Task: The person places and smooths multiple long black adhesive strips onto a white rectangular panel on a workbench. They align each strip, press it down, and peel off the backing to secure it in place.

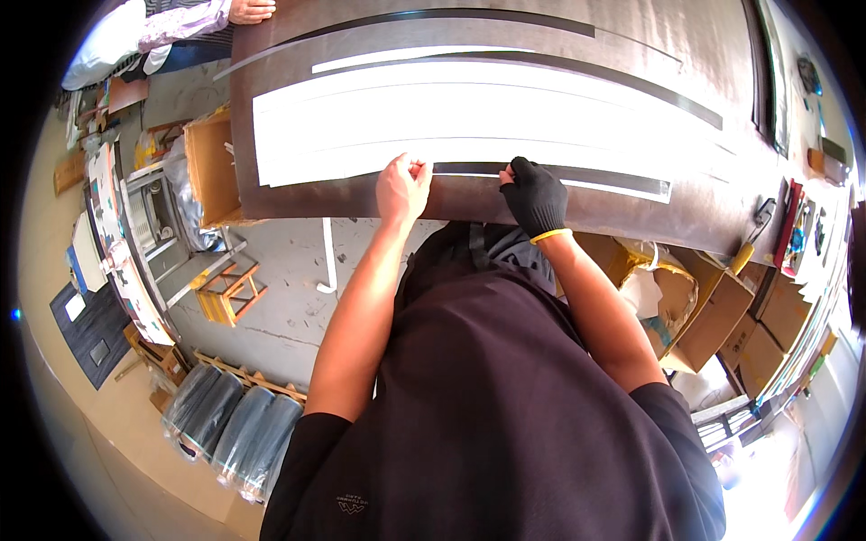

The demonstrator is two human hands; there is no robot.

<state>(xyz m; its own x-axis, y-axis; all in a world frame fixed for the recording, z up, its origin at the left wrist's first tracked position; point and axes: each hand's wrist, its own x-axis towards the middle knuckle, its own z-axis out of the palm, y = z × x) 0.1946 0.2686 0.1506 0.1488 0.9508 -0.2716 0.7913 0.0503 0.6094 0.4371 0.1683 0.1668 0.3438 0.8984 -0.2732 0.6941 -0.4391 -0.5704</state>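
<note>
Long white sheets (361,122) lie side by side on a dark brown table (631,216). At their near edge a narrow dark strip with a thin white edge (469,169) runs between my hands and on to the right. My bare left hand (403,189) is closed in a pinch at the strip's left part, over the sheets' near edge. My right hand (536,197), in a black glove with bare fingertips and a yellow cuff, pinches the same strip farther right. The fingers partly hide what lies between them.
More dark strips (631,86) lie beyond the sheets. Another person's hand (253,11) rests on the table's far left corner. A cardboard box (209,167) and a wooden stool (230,293) stand left, with wrapped rolls (257,437) behind. Open cartons (704,307) are at right.
</note>
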